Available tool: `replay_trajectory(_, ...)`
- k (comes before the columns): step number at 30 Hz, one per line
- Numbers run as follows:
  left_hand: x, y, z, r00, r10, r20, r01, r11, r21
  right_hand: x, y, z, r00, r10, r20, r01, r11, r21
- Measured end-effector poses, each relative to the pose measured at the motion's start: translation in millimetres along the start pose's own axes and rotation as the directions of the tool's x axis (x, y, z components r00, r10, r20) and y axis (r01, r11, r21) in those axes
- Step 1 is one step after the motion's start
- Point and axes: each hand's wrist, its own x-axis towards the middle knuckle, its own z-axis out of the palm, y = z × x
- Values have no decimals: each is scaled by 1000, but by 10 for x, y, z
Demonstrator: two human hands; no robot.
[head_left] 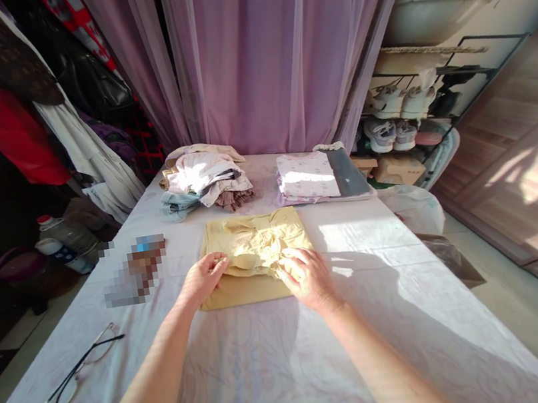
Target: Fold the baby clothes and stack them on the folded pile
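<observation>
A yellow garment (257, 291), folded into a rough rectangle, lies in front of me on the sheet-covered surface. Its upper layer is wrinkled and gathered towards the middle. My left hand (205, 277) pinches the left edge of that layer between thumb and fingers. On the right side, my right hand (311, 277) has its bent fingers and thumb closed on the bunched fabric. Past the garment, a loose heap of clothes (207, 177) sits at the back left. Folded patterned cloth (306, 176) is stacked at the back right on a dark grey folded piece (353, 172).
Eyeglasses (75, 375) rest at the left on the patterned sheet (254, 372), below a blurred-out item (138, 275). A purple curtain (257, 55) hangs behind the far edge. Bottles (66, 245) stand left of the surface; a shoe rack (461, 68) is at the right.
</observation>
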Motion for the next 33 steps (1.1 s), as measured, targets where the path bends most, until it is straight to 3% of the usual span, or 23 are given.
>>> replay_trajectory(5,-16,-24,-13,998,52,-17,-52,998,19,124,-166,151,998,65,23,-65,998,-17)
replay_trajectory(12,12,-47,-10,999,51,7,-51,998,26,56,-79,223,1000,7,-7,-7,1000,18)
replay_trajectory(20,41,-125,12,1000,-2,18,4,995,-103,-1,-24,236,997,-37,-61,39,999,30)
replay_trajectory(24,29,-134,1,1000,25,-1,-25,1000,6,-4,-40,220,998,-43,-49,45,998,37)
replay_trajectory(26,-14,-99,5,996,73,-56,-60,977,203,-2,-62,200,998,-53,-13,54,998,39)
replay_trajectory(29,-128,-7,60,953,257,-160,-138,839,526,5,-94,165,998,-49,33,48,998,29)
replay_trajectory(31,-202,41,141,892,441,-100,-289,728,622,10,-108,149,998,-41,56,40,999,28)
replay_trajectory(33,-245,41,246,814,576,76,-492,615,616,9,-118,141,997,-32,67,30,999,29)
